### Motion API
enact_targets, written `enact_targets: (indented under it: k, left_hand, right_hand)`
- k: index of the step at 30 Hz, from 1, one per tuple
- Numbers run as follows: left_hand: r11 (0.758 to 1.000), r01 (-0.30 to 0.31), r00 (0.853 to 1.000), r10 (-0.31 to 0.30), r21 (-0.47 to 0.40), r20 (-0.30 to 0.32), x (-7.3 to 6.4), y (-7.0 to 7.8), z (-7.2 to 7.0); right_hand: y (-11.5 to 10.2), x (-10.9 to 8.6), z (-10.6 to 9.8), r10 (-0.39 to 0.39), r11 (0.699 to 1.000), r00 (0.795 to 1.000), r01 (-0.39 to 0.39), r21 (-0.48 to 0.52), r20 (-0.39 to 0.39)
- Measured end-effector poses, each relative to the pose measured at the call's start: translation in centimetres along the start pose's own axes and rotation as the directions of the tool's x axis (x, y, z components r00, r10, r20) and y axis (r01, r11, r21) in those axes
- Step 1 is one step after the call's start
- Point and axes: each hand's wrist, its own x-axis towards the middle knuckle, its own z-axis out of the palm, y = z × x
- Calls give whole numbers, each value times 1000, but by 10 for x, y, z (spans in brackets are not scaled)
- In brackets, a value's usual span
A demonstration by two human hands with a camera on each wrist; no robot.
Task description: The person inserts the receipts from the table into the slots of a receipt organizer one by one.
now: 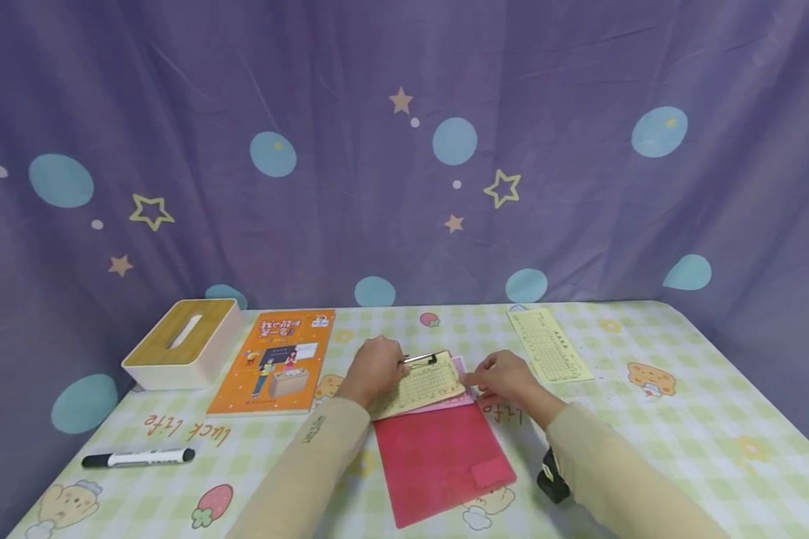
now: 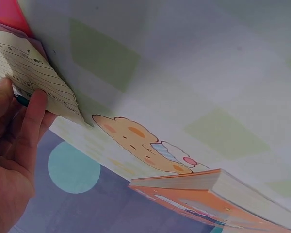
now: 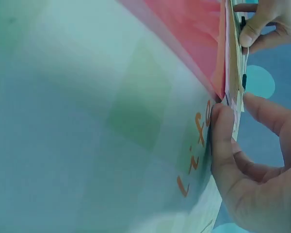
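Observation:
A yellow printed slip lies over a pink paper at the top of a red folder, mid-table. Along the slip's upper edge is a metal clip with black ends. My left hand holds the clip and the slip's top edge between thumb and fingers; in the left wrist view, a dark clip end shows between them. At the stack's right edge my right hand pinches the corner of the papers, thumb on one side and a finger on the other.
Another yellow slip lies at the back right. On the left are an orange book, a tissue box with a wooden lid and a black-and-white marker. A black object is partly hidden by the right sleeve.

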Motion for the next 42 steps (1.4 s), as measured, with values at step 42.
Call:
enact_targets:
  k: [42]
  left_hand:
    - [995, -95, 995, 95, 8, 5, -3, -7, 3]
  right_hand:
    - [-10, 8, 16, -56, 997, 994, 50, -67, -91]
